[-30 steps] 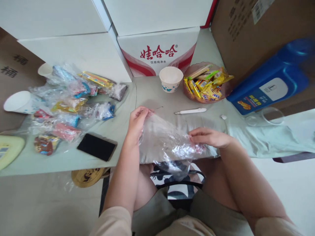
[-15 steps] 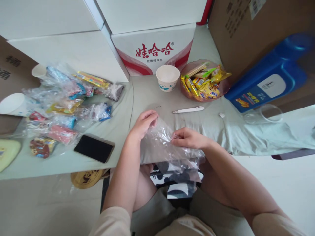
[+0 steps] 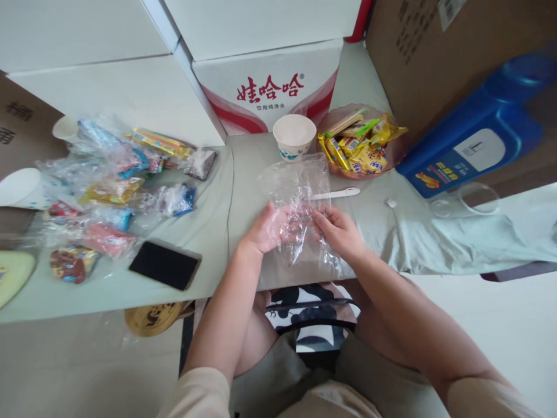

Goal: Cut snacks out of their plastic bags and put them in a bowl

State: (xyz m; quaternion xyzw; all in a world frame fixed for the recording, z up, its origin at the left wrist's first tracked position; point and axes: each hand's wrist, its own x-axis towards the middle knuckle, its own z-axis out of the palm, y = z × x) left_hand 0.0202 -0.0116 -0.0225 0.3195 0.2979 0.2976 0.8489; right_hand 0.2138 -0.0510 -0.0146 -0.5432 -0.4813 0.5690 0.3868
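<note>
Grip: left hand (image 3: 268,229), right hand (image 3: 338,232) pinching bag (image 3: 300,181).

Two hands hold a clear bag (image 3: 300,191) up over the worktop (image 3: 209,229). The left hand (image 3: 267,227) shows through the plastic. The right hand (image 3: 342,232) pinches the bag with its fingers (image 3: 319,217). Behind the bag lie a white pen (image 3: 343,193), a paper cup (image 3: 295,134) and a bowl (image 3: 331,168) full of yellow snacks. A black phone (image 3: 165,265) lies to the left, near a pile of snack bags (image 3: 113,186). A blue bottle (image 3: 474,139) lies on the right.
</note>
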